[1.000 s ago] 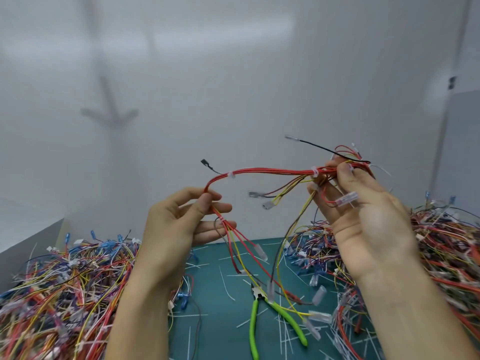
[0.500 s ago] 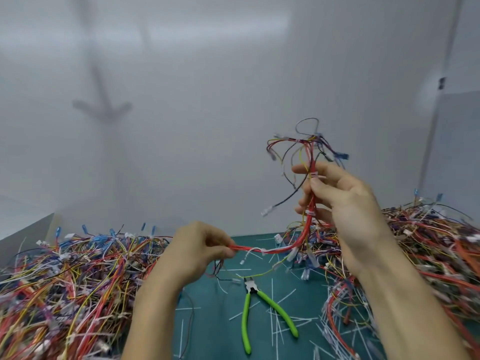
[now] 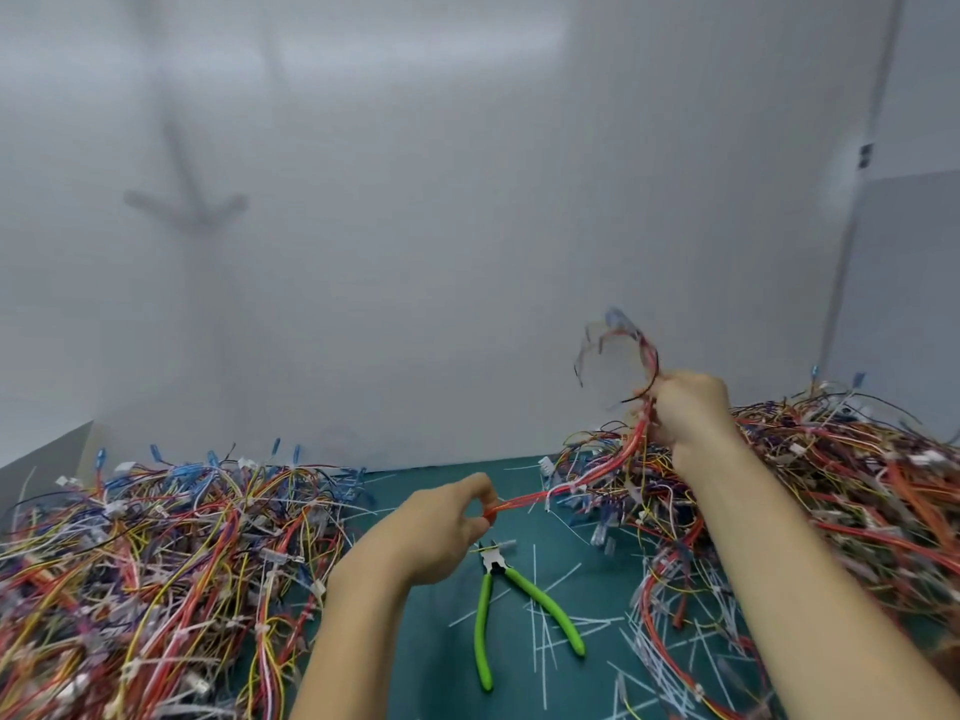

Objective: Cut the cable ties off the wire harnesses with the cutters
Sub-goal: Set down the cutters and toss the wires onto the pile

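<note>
One red wire harness (image 3: 587,483) is gripped by left hand (image 3: 441,532) and right hand (image 3: 688,407); green-handled cutters (image 3: 511,605) are left untouched on mat (image 3: 431,662).

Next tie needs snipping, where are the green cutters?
Head view, low centre: the cutters lie on the teal mat just below the left hand pinching the red harness, between the left wire pile and the right wire pile.

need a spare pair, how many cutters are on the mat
1. The cutters lie open on the mat, beside the left hand. More could be buried under the left pile or right pile.
</note>
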A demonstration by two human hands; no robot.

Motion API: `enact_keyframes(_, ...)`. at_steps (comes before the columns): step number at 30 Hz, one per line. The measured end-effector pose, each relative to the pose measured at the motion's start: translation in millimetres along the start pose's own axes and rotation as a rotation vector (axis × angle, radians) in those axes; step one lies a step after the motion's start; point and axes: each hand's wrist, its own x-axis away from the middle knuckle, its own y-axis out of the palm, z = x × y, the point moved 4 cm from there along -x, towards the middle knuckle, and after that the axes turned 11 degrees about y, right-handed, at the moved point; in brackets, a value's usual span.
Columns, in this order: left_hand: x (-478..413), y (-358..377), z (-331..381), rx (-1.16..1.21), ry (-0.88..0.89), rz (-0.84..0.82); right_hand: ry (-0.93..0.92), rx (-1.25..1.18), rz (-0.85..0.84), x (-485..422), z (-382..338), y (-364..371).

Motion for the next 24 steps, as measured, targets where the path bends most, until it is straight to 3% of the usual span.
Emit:
enact_keyframes(5,-4,-5,4,0.084,0.014,0.133,-0.019,0.604,0.219,3,31,4)
enact_keyframes(8,-6,-11,10,0.166,0.047,0.312,-0.286,0.806,0.282,39,22,16)
enact_keyframes(11,-4,-19,18,0.342,0.092,0.497,-0.619,0.928,0.088,76,7,40)
enact_keyframes(13,-2,-26,23,0.463,0.119,0.576,-0.695,0.995,-0.078,98,0,52)
enact_keyframes(17,5,-38,30,0.653,0.251,0.489,-0.778,1.192,-0.021,115,-11,54)
enact_keyframes(24,9,-39,43,0.087,0.232,0.439,-0.629,1.129,0.368,118,-27,24)
